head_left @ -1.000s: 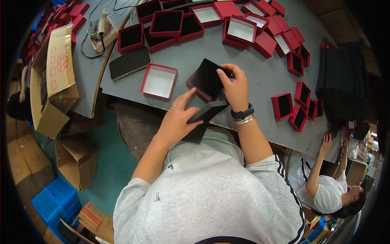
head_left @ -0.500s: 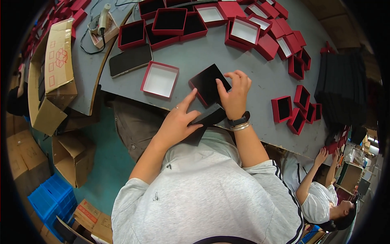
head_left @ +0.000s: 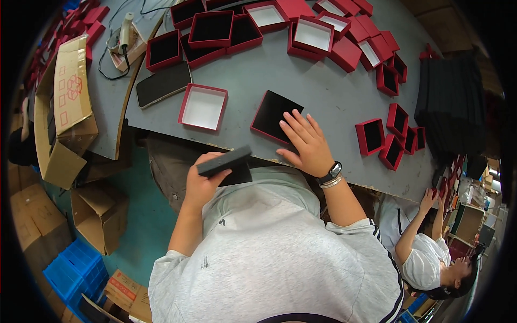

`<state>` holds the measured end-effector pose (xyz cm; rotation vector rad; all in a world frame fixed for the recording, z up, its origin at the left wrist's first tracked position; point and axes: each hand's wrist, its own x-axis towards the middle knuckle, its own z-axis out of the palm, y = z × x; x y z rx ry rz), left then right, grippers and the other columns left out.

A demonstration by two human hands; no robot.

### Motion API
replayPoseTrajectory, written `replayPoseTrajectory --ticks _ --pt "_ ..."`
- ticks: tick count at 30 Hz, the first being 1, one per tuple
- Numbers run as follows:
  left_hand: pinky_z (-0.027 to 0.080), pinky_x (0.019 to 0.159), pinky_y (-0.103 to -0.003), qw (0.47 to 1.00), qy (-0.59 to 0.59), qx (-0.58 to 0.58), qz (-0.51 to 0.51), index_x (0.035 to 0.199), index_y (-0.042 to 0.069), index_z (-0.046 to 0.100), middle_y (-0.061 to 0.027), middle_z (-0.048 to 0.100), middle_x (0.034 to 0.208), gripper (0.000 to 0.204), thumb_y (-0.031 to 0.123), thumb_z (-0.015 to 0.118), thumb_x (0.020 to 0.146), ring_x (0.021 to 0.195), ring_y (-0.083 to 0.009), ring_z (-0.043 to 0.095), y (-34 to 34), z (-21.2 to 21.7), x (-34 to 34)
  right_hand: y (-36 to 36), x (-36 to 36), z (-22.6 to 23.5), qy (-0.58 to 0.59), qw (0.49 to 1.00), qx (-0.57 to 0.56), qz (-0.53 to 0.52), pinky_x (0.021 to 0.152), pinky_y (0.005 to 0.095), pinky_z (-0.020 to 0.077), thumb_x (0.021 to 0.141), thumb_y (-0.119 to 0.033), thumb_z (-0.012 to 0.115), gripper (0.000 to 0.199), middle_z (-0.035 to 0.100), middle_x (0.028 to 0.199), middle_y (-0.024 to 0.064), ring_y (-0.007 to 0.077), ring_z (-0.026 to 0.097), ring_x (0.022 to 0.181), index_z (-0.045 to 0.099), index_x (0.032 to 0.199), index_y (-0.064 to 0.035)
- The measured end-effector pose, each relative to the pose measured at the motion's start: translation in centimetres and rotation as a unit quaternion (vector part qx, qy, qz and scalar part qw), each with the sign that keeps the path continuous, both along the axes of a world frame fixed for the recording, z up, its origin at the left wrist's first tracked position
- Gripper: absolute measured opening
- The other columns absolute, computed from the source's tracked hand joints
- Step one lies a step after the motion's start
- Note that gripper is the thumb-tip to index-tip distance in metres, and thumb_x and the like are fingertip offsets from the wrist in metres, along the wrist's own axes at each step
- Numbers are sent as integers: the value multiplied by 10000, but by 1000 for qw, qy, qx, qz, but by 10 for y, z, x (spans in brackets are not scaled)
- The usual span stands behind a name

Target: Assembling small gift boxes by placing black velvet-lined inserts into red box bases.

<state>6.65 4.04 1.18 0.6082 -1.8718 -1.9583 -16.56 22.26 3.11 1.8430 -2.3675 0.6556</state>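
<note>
My left hand (head_left: 201, 182) is closed on a black foam pad (head_left: 229, 160), held tilted in front of my waist off the table edge. Below it shows another black piece (head_left: 241, 175), partly hidden; I cannot tell whether it is a separate pad. My right hand (head_left: 306, 141) lies flat with fingers stretched on the black insert of a red box (head_left: 270, 112) near the table's front edge. Left of that box sits an open red box (head_left: 203, 107) with a bare white inside.
A phone (head_left: 163, 84) lies at the left, beside several black-lined red boxes (head_left: 210, 29). More red boxes (head_left: 344, 53) fill the back right, with small ones (head_left: 370, 137) at the right. Tall black stacks (head_left: 451, 102) stand beyond. A co-worker (head_left: 425, 258) sits at the right.
My left hand has drawn back left from the red box, raising the black foam pad in its grip. My right hand has gone from the box's right edge to flat on its insert.
</note>
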Motion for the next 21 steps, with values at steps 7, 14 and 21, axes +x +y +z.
replayPoseTrajectory --ticks 7,14,21 --pt "478 863 -272 994 -16 69 78 1069 -10 641 -60 652 1046 313 -90 743 784 950 -146 606 0 -7 9 -2 -2 -1 16 999 38 12 1164 467 270 863 -402 693 569 533 1419 101 253 478 1323 578 1320 -82" --pt "476 855 -267 996 -38 65 47 1078 -3 649 -45 644 1017 323 -83 748 782 943 -134 601 8 -8 3 -31 -4 8 -19 1000 6 -9 1163 471 260 887 -392 672 590 482 1473 104 265 429 1379 534 1367 -77" --pt "473 840 -261 996 -50 65 34 1077 -3 647 -39 640 1002 330 -80 753 775 923 -133 601 9 -9 2 -36 2 -3 -3 996 75 -51 1186 475 210 945 -469 568 615 424 1528 81 245 339 1445 484 1434 -106"
